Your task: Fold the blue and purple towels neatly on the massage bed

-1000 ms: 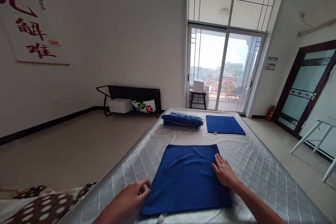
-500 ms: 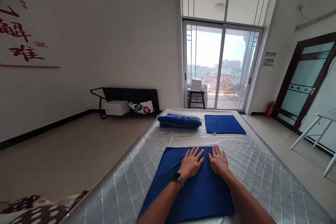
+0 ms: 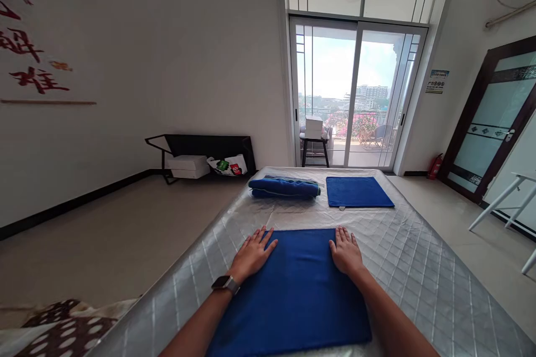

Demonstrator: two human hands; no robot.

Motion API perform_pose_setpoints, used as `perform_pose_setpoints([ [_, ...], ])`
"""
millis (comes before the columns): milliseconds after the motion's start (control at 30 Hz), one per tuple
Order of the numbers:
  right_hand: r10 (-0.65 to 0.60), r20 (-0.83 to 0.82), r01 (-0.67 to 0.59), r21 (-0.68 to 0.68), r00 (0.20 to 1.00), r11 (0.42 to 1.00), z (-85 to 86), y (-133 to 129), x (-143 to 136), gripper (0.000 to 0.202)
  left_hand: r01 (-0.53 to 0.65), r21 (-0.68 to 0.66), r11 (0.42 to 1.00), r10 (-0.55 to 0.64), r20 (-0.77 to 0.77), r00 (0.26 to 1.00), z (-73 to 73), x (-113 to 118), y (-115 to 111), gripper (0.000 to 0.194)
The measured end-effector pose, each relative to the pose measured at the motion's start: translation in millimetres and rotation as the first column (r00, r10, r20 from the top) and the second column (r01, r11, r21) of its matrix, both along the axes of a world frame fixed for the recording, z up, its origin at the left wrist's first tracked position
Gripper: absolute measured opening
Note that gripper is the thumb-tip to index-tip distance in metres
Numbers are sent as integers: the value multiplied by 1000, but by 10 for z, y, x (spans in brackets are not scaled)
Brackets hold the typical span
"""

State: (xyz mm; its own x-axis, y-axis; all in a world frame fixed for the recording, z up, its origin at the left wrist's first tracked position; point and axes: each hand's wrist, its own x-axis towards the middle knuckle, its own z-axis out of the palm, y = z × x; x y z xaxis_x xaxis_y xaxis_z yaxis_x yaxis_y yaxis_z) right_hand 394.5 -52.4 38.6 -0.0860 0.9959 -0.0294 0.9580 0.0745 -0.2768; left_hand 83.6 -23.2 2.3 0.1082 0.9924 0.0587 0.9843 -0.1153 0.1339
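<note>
A blue cloth [image 3: 299, 295] lies flat on the silver quilted mattress [image 3: 422, 284] right in front of me. My left hand [image 3: 253, 254] rests palm down at the cloth's far left corner, fingers spread, with a watch on the wrist. On the far right corner lies my right hand [image 3: 347, 251], flat with its fingers stretched out. Neither hand grips anything. Beyond them, a rolled or folded blue cloth bundle [image 3: 285, 187] sits toward the left. Beside it on the right is a flat blue cloth square [image 3: 359, 192] with a small white tag at its near edge.
A black rack [image 3: 209, 148] by the wall holds a white box [image 3: 188, 167] and a printed bag [image 3: 228, 165]. Sliding glass doors [image 3: 355, 95] stand beyond the mattress. A brown dotted blanket [image 3: 67, 329] lies at lower left, a white stool [image 3: 513, 192] at right.
My left hand has slid left across the cloth, from near its middle to its far left corner. My right hand stays on the far right corner. The view has tilted slightly.
</note>
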Motion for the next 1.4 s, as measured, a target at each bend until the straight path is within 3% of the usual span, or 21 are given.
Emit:
perform_pose_setpoints([
  [133,19,0,-19,3,1000,1000,-6,-38,5,65,21,18,1000,-21,-35,999,-1,-44,28,57],
  [233,23,-7,-23,-27,1000,999,-12,-50,-4,66,35,101,994,-28,-70,997,79,111,19,56],
  [333,-3,-7,2,-29,1000,1000,-22,-39,-16,66,131,179,975,-123,-60,991,155,602,-53,54],
  [467,3,24,-2,-28,1000,1000,-38,-24,-2,64,424,185,887,-423,-46,905,132,1474,-200,53],
  [567,24,43,-22,-34,999,999,-40,-22,15,63,474,162,866,-480,0,877,57,1760,-255,53],
  [667,-8,39,9,-28,999,1000,-33,-20,10,64,394,115,912,-401,40,915,-6,1496,-242,59],
  [833,-25,32,26,-39,999,999,-23,-17,1,66,90,41,995,-92,35,995,-36,413,-215,74],
  [933,-22,39,24,-40,999,999,-5,-26,6,66,-27,12,1000,27,24,999,-15,12,-239,78],
  [1000,-23,49,24,-34,999,999,26,-35,1,66,-47,3,999,46,22,999,6,-47,-255,79],
  [1200,-52,87,51,10,995,999,142,-139,-15,63,-52,16,998,52,17,998,30,69,-252,76],
  [1400,14,30,-15,15,999,1000,18,-517,55,64,-51,10,999,51,18,999,-67,-1,-179,76],
])
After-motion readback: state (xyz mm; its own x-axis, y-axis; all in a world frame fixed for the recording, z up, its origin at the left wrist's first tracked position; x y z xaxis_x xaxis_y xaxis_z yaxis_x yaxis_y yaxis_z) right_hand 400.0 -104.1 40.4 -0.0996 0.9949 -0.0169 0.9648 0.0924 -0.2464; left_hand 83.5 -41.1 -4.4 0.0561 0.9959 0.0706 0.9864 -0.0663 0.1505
